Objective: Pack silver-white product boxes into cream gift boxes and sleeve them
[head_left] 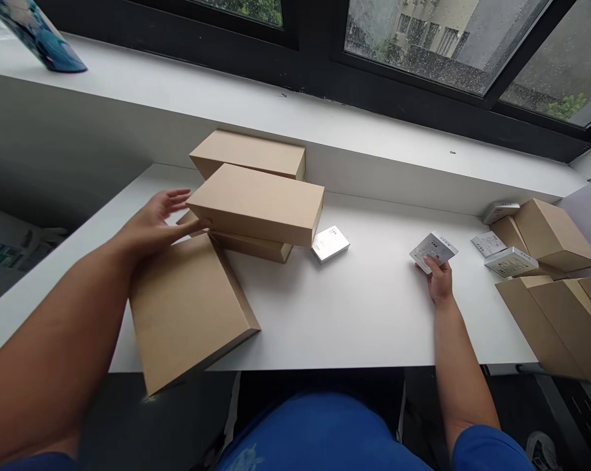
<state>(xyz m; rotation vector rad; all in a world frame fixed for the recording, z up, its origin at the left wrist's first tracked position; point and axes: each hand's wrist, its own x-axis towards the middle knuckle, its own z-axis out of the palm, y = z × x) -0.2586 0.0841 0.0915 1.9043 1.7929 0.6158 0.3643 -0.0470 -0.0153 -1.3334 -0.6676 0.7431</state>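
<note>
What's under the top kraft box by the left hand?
A flatter kraft box on the white table; only its front edge shows. The top kraft box, touched by the left hand, covers the rest.

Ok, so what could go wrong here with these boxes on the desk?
1. The flat brown box overhangs the front edge of the desk; a nudge might tip it off.
2. The left hand touches the upper box only at one end; it sits skewed on the lower box and may slide.
</note>
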